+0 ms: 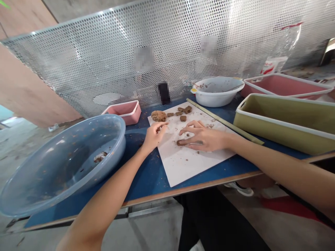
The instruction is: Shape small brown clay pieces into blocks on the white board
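Observation:
My right hand is over a white board, its fingers spread apart. Under its fingertips lies a small brown clay piece, partly hidden. My left hand is at the board's left edge with its fingers curled together; whether something small is between them I cannot make out. Just beyond it sits a larger rough clay lump. Several small clay blocks lie toward the back of the board, with crumbs scattered around.
A large blue basin stands at the left, a small pink bin behind it. A flat strip lies along the board's right side. Beyond are a white tub, a green bin, a pink bin and a plastic bottle.

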{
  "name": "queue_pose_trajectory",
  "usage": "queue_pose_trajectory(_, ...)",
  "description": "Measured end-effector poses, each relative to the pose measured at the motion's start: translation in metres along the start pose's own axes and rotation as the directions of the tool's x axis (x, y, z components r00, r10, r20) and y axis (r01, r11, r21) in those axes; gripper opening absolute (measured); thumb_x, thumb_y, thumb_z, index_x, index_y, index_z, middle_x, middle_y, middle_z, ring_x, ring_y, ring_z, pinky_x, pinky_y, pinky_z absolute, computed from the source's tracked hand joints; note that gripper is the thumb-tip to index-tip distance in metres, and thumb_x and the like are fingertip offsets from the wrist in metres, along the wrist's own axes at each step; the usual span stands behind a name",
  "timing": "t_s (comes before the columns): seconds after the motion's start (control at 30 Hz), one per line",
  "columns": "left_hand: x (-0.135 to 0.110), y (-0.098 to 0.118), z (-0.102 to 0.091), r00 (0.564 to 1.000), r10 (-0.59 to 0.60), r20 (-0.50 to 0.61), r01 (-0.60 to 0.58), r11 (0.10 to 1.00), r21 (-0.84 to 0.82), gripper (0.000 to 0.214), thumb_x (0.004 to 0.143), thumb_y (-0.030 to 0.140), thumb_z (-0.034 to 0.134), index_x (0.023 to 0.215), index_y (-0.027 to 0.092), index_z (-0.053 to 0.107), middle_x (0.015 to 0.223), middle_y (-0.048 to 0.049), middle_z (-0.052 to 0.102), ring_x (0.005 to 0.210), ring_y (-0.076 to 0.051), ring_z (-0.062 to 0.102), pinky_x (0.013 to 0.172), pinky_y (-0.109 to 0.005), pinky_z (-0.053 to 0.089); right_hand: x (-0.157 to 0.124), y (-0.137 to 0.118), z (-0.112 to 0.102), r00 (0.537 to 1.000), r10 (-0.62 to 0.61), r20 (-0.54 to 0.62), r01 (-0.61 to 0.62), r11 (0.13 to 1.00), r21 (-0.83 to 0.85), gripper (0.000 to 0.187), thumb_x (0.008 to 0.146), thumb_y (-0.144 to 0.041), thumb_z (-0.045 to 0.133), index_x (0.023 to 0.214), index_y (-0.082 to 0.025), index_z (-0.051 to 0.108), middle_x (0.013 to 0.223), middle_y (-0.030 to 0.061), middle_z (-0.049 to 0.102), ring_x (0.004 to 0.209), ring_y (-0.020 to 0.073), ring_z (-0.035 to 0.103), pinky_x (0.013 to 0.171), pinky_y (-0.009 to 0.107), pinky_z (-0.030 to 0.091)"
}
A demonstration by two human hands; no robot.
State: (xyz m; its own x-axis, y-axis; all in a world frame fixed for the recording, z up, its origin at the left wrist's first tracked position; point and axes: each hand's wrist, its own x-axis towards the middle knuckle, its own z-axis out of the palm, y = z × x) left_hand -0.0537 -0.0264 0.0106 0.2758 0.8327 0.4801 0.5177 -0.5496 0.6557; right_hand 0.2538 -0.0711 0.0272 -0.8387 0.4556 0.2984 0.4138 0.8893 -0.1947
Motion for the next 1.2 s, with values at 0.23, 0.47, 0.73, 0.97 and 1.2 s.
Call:
queue_pose_trajectory(0.23, -0.0022, 0.0032, 0.0026, 0.999, -0.013, 0.039, 0.011, 0.999, 0.042, 0.033, 0.107, 0.038, 0.059, 0.118, 0.021, 0.085, 0.121, -0.0107, 0.085, 0.105, -0.026, 0.075, 0.086, -0.036, 0.055, 0.0015, -0.0028, 0.0051, 0.999, -0.016, -0.031, 0.014, 0.997, -0.070, 0.037, 0.117, -0.041, 0.053, 0.128, -0.035, 0.088, 0.162, 0.0084, 0.063, 0.147, 0.0412, 0.046, 0.115, 0.065, 0.043)
queue_pose_trajectory(0.47, -0.0022, 0.0021, 0.0046, 1.000, -0.005, 0.026, 0.003, 0.998, 0.055, 0.031, 0.106, 0.035, 0.059, 0.114, 0.021, 0.085, 0.119, -0.0104, 0.085, 0.107, -0.026, 0.075, 0.086, -0.037, 0.055, 0.0038, -0.0071, 0.0061, 0.996, -0.013, -0.083, 0.007, 0.997, -0.074, 0.035, 0.116, -0.038, 0.055, 0.121, -0.035, 0.090, 0.161, 0.0077, 0.065, 0.147, 0.0414, 0.047, 0.114, 0.064, 0.043)
queue_pose_trajectory(0.73, -0.0025, 0.0029, 0.0050, 1.000, 0.001, 0.024, -0.002, 0.999, 0.054, 0.030, 0.106, 0.034, 0.060, 0.115, 0.021, 0.085, 0.118, -0.0101, 0.085, 0.105, -0.026, 0.075, 0.086, -0.036, 0.055, 0.0028, -0.0018, 0.0091, 0.993, 0.032, -0.118, -0.046, 0.993, -0.112, 0.036, 0.116, -0.038, 0.055, 0.121, -0.033, 0.090, 0.159, 0.0086, 0.066, 0.145, 0.0408, 0.048, 0.113, 0.064, 0.044)
queue_pose_trajectory(0.97, -0.0029, 0.0033, 0.0061, 0.999, -0.004, 0.036, 0.002, 0.998, 0.065, 0.029, 0.105, 0.031, 0.059, 0.114, 0.021, 0.085, 0.119, -0.0099, 0.085, 0.105, -0.026, 0.075, 0.088, -0.036, 0.055, 0.0042, -0.0039, 0.0091, 0.999, -0.004, -0.038, -0.001, 0.993, -0.117, 0.043, 0.118, -0.038, 0.050, 0.150, -0.034, 0.077, 0.168, 0.0125, 0.057, 0.148, 0.0431, 0.044, 0.112, 0.067, 0.044)
queue_pose_trajectory(1.2, -0.0034, 0.0019, 0.0065, 1.000, 0.011, 0.027, -0.012, 0.998, 0.063, 0.030, 0.105, 0.031, 0.059, 0.112, 0.020, 0.086, 0.117, -0.0099, 0.085, 0.104, -0.025, 0.075, 0.089, -0.036, 0.055, 0.0065, -0.0076, 0.0086, 0.998, -0.018, -0.058, 0.011, 0.993, -0.120, 0.040, 0.118, -0.038, 0.051, 0.141, -0.033, 0.083, 0.163, 0.0113, 0.061, 0.145, 0.0418, 0.046, 0.111, 0.062, 0.043)
